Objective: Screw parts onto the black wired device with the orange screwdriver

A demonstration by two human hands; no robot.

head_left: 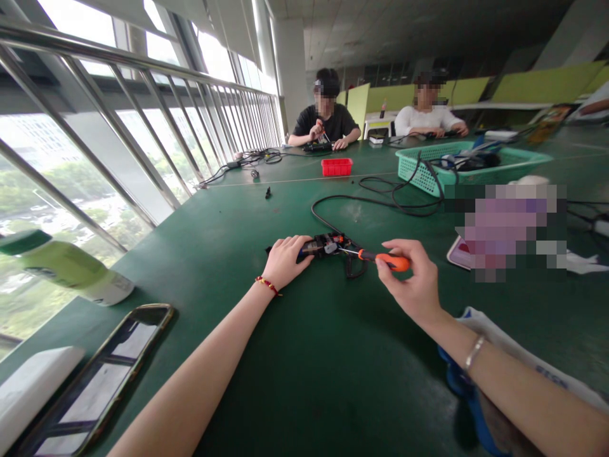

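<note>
Near the middle of the green table a black corded device (325, 244) lies on its side, its right part showing small orange and grey pieces inside. My left hand (287, 259) is wrapped over its left end and presses it to the table. My right hand (413, 274) grips the orange and black handle of a screwdriver (390, 260) between thumb and fingers. The screwdriver's shaft points left, its tip at the exposed right part of the device; whether it sits in a screw is too small to tell. A black cable runs from the device toward the back right.
A red tray (337, 167) and a turquoise basket (476, 166) holding cords stand farther back. On the left are a green bottle (71, 266) and a phone (109, 374). A cloth bundle (499, 381) lies under my right forearm. Two people sit across the table (333, 368).
</note>
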